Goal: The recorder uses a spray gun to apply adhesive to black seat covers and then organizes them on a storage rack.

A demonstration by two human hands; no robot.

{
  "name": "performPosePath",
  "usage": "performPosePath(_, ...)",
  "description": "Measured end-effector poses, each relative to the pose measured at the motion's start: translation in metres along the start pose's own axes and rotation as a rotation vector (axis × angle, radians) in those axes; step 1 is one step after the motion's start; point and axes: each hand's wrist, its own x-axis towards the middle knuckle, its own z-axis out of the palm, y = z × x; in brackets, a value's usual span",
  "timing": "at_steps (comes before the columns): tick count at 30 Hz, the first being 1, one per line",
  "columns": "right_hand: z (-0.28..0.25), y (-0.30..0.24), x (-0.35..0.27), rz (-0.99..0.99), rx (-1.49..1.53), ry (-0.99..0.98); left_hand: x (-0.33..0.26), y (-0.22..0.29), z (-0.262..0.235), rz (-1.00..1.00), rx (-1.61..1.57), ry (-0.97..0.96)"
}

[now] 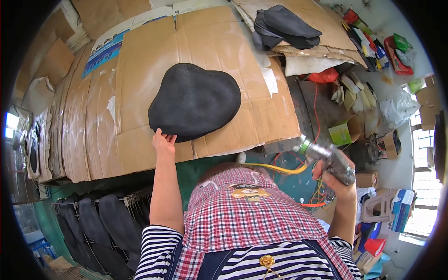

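Head view: a black pad (193, 102), rounded like a heart, lies flat on the cardboard-covered tabletop (140, 60). The left hand (163, 142) rests at the pad's near edge, fingertips touching it; whether the grip pinches the edge or only presses on it cannot be told. The right hand (333, 175) is closed around a metal spray gun (324, 156), held off the tabletop's right edge, nozzle towards the pad. More black pads (284, 25) sit piled at the far side.
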Motion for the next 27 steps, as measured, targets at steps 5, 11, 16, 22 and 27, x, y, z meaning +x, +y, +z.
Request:
performPosePath(5, 0.0, 0.002, 0.003, 0.066, -0.055, -0.054, -0.007, 0.0, 0.009, 0.125, 0.161, 0.056)
performPosePath(11, -0.018, 0.011, 0.029, 0.061, -0.039, 0.011, -0.041, 0.049, 0.064, 0.141, 0.09, -0.366)
performPosePath(16, -0.043, 0.015, 0.045, -0.005, 0.01, -0.141, -0.133, 0.117, 0.16, 0.385, 0.034, -0.668)
performPosePath(22, -0.092, -0.017, 0.019, -0.014, 0.027, -0.141, -0.275, 0.138, 0.268, 0.373, 0.215, -0.842)
performPosePath(27, -0.154, -0.016, 0.001, 0.031, 0.084, 0.048, -0.326, 0.054, 0.392, 0.134, 0.434, -0.953)
